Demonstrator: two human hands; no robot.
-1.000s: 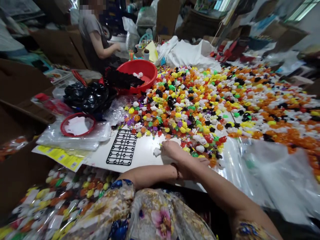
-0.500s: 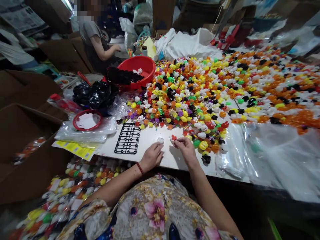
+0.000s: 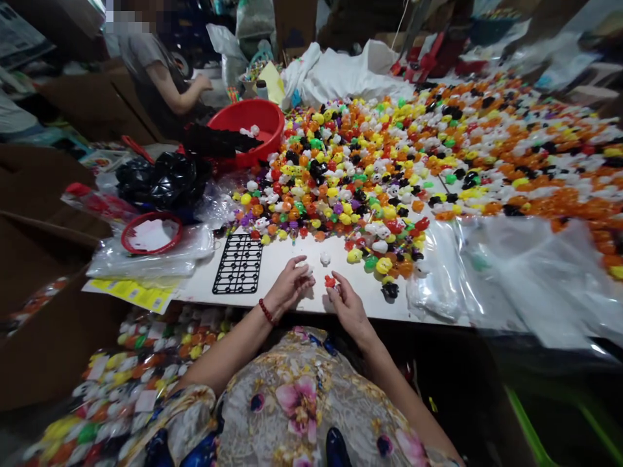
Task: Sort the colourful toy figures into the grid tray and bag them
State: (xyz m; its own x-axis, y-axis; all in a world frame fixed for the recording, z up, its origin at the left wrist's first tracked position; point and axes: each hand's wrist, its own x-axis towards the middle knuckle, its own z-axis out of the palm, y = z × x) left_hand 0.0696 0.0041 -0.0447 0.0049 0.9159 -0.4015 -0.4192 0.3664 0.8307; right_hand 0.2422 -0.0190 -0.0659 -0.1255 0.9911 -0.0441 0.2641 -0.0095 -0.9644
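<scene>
In the head view, my right hand (image 3: 349, 308) pinches a small red plastic figure (image 3: 329, 281) between thumb and fingertips, just over the table's front part. My left hand (image 3: 288, 288) faces it from the left, fingers curled around a small white plastic piece (image 3: 307, 270) that is partly hidden. A loose white figure (image 3: 325, 258) lies on the white table (image 3: 287, 250) just beyond the two hands. To the left of my left hand, a black plastic grid frame (image 3: 237, 264) lies flat.
A big heap of colourful small figures (image 3: 341, 175) spreads over the table. Clear plastic bags (image 3: 525, 279) lie right. At left are a red basin (image 3: 272, 130), a small red basket (image 3: 127, 241), a black bag (image 3: 160, 178) and cardboard boxes (image 3: 43, 259). A person (image 3: 160, 78) sits beyond.
The view has shifted, so the scene sits further left. A white figure now lies apart on the table beyond my hands. My right hand still has the red figure, now lower and nearer me.
</scene>
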